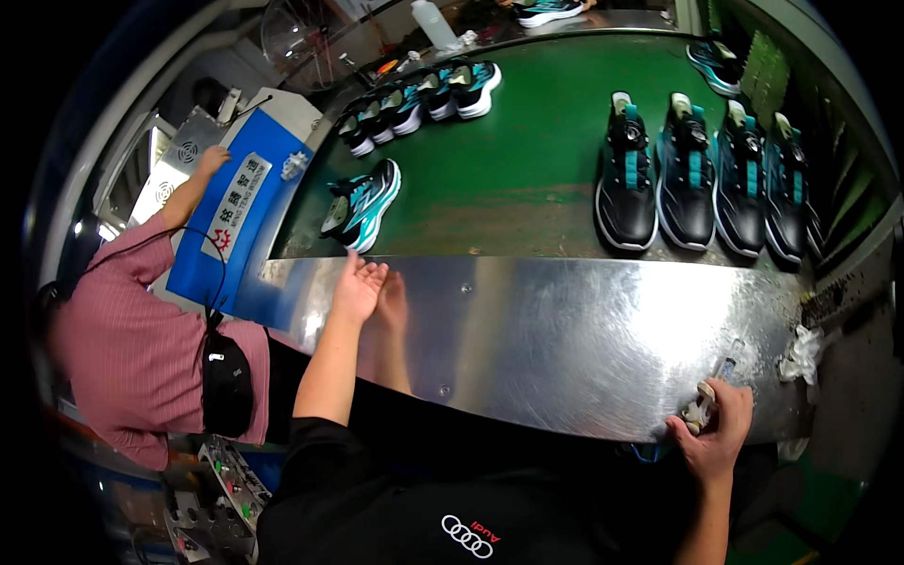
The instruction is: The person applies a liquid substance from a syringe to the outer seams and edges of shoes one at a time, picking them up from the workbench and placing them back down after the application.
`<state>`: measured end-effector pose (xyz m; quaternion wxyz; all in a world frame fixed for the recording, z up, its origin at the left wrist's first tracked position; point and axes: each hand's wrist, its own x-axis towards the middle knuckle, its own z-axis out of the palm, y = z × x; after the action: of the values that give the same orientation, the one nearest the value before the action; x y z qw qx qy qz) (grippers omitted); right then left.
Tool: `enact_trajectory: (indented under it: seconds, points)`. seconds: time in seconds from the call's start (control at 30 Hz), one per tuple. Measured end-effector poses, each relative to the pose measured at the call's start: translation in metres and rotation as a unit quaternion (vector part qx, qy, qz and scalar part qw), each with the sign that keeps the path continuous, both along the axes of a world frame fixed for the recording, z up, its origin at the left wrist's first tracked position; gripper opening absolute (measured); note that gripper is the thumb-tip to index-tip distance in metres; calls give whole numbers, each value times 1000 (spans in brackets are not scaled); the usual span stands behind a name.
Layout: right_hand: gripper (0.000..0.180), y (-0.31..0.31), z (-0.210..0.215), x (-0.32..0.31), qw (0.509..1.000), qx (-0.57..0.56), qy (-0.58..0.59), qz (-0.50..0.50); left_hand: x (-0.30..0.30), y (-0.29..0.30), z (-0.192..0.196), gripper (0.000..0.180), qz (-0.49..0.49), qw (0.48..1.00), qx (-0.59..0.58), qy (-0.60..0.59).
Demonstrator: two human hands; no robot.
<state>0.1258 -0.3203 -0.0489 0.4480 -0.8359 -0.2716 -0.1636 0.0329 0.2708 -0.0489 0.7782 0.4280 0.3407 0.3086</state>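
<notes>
My left hand point(361, 290) is stretched out over the far edge of the metal ledge, palm turned up and fingers apart. Its fingertips reach the near end of a black, white and teal sneaker point(365, 205) lying on the green belt; whether they touch it I cannot tell. At the ledge's near right, my right hand point(720, 428) pinches a small off-white object point(697, 411), its exact kind unclear. A slim clear piece point(730, 360) sticks up beyond those fingers. Several black sneakers with teal straps point(628, 193) stand side by side at the belt's right.
The green belt point(527, 160) runs beyond the metal ledge point(527, 330). More sneakers point(476, 89) line its far left. A co-worker in a pink shirt point(169, 330) reaches over a blue machine panel point(247, 207) at left. Crumpled white material point(800, 356) hangs at right.
</notes>
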Motion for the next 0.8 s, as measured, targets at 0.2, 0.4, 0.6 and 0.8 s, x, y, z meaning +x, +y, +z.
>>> enact_trajectory:
  seconds: [0.2, 0.4, 0.6, 0.8]
  points:
    - [56, 10, 3, -3, 1000, -21, 10, -7, -21, 65, 8, 81, 84, 995, 34, 29]
    - [56, 12, 7, 3, 999, -37, -1, -32, -8, 135, -5, 54, 75, 996, 47, 31]
    - [54, -6, 13, 5, 992, -103, -8, -68, 36, 159, -24, 57, 43, 998, -6, 41]
    - [54, -10, -4, 1, 994, -68, -25, -76, 29, 117, -51, 31, -215, 944, 238, 79]
